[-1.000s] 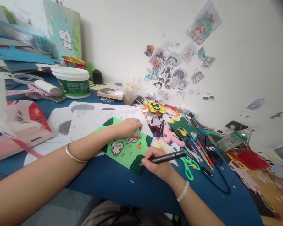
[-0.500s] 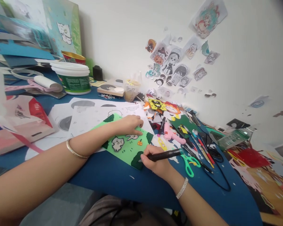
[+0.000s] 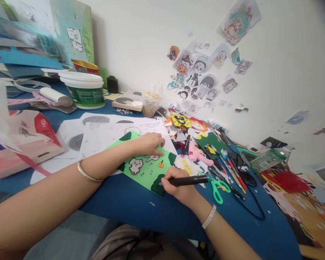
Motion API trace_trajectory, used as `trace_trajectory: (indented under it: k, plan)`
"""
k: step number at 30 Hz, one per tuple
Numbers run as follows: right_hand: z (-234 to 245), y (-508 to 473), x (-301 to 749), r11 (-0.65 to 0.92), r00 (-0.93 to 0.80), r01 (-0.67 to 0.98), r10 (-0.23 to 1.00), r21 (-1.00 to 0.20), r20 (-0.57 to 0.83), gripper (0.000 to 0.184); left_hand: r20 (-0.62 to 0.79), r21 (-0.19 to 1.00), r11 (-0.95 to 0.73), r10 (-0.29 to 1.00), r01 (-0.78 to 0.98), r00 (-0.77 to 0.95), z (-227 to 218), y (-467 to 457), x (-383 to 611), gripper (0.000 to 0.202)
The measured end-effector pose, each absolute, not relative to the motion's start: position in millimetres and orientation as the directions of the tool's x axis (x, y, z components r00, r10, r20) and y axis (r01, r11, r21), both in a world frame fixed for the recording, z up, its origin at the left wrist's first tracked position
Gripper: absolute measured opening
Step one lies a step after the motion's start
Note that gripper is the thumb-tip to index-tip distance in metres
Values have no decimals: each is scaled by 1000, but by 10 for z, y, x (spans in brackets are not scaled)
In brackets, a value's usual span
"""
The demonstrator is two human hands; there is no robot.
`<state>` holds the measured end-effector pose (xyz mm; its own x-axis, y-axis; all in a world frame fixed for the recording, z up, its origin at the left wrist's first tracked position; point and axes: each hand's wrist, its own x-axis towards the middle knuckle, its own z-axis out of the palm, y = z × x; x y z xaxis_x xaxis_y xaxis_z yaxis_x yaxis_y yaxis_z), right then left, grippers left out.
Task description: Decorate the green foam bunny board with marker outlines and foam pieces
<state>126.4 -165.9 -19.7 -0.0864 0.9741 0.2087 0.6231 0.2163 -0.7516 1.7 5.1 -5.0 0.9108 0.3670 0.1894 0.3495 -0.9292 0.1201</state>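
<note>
A light green craft sheet (image 3: 147, 169) with small animal figures and dark green bushes lies on the blue table (image 3: 141, 209). My left hand (image 3: 148, 143) rests flat on its upper part, fingers stretched, pressing it down. My right hand (image 3: 178, 186) is closed around a black marker (image 3: 191, 180). The marker's tip sits at the dark green bush on the sheet's lower right corner. Each wrist carries a bangle.
Green-handled scissors (image 3: 218, 187), pens and a pink glue gun (image 3: 199, 156) lie right of the sheet. White printed papers (image 3: 97, 133) lie behind it. A white and green tub (image 3: 83, 90) stands at the back left. Cartoon cutouts (image 3: 203, 76) cover the wall.
The view shifted slightly. My right hand and the marker moved a little along the lower right corner of the green sheet. My left hand stayed pressed on the sheet.
</note>
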Motion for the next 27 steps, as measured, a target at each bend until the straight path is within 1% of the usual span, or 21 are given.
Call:
trace_trajectory:
  k: [3, 8, 10, 13, 15, 18, 21, 23, 27]
  plan:
    - [-206, -1649, 1264, 207, -38, 646, 970, -735, 239, 21, 189, 120, -929, 369, 351, 910, -50, 50, 17, 32]
    - [-211, -1637, 1275, 229, -63, 641, 967, -733, 248, 21, 192, 117, -929, 368, 351, 910, -46, 43, 15, 32]
    - [-213, -1636, 1285, 216, 5, 656, 957, -723, 291, 23, 187, 118, -927, 373, 356, 909, -37, 38, 15, 32]
    - [-214, -1640, 1298, 193, 88, 626, 945, -756, 314, 25, 182, 120, -927, 373, 356, 910, -24, 34, 15, 32]
    - [-212, -1643, 1298, 208, 48, 605, 954, -769, 296, 25, 184, 120, -928, 371, 354, 910, -21, 34, 15, 32]
    - [-211, -1639, 1288, 249, -46, 627, 958, -738, 284, 25, 187, 117, -928, 371, 355, 909, -31, 34, 15, 31]
    - [-215, -1630, 1283, 242, -20, 661, 952, -711, 305, 24, 196, 108, -929, 368, 353, 909, -49, 36, 16, 32]
    - [-218, -1627, 1286, 219, 18, 655, 952, -724, 304, 24, 198, 107, -930, 367, 353, 909, -56, 41, 17, 32]
    - [-228, -1625, 1296, 224, -6, 648, 957, -728, 290, 23, 196, 117, -931, 363, 346, 911, -54, 55, 19, 32]
